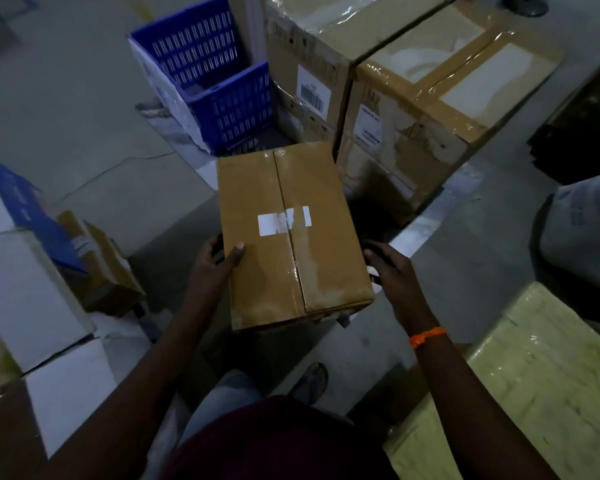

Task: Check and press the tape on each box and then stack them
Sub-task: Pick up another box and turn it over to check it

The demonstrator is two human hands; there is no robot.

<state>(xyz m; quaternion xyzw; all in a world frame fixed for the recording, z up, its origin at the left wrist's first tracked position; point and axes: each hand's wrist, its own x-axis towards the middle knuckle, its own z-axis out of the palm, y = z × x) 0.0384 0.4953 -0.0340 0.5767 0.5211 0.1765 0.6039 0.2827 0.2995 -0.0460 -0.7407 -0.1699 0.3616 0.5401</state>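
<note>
A brown cardboard box (291, 233) is held above the floor in the middle of the view. Clear tape runs down its centre seam and a white label crosses the seam. My left hand (217, 263) grips the box's left side, with the thumb on the top face. My right hand (392, 271) is against the right side near the front corner; its fingers are partly hidden behind the box. An orange band sits on the right wrist.
Two tall taped cartons (430, 98) stand behind the box. Blue plastic crates (215, 74) are at the back left. White and blue boxes (25, 265) lie on the left, a yellow wrapped package (534, 382) on the right, and a sack (589, 230) at the far right.
</note>
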